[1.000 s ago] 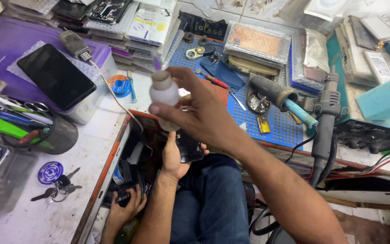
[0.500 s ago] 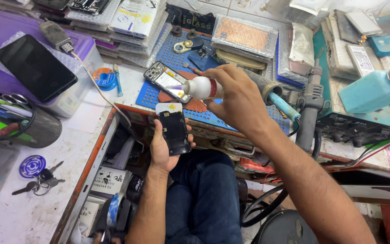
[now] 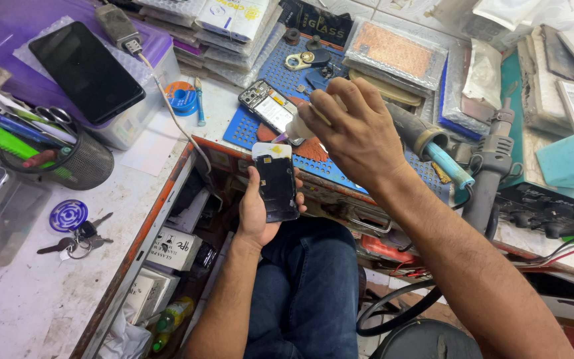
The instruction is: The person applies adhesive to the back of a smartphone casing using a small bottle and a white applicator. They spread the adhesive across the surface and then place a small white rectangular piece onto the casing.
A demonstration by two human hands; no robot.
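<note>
Left hand (image 3: 258,211): seen at centre frame, fingers wrapped around a dark opened phone (image 3: 276,184), held upright above the lap.

Right hand (image 3: 357,133): seen just above and right of it, closed on a small white bottle (image 3: 298,126), nozzle tipped down-left toward the phone.

Blue work mat (image 3: 340,169): spread beneath both, a second dismantled phone (image 3: 268,108) lying on it upper centre.

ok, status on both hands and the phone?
Left hand holds dark phone upright over lap. Right hand grips white squeeze bottle, nozzle tilted toward phone's top. Opened phone on blue mat just behind; nothing between.
</note>
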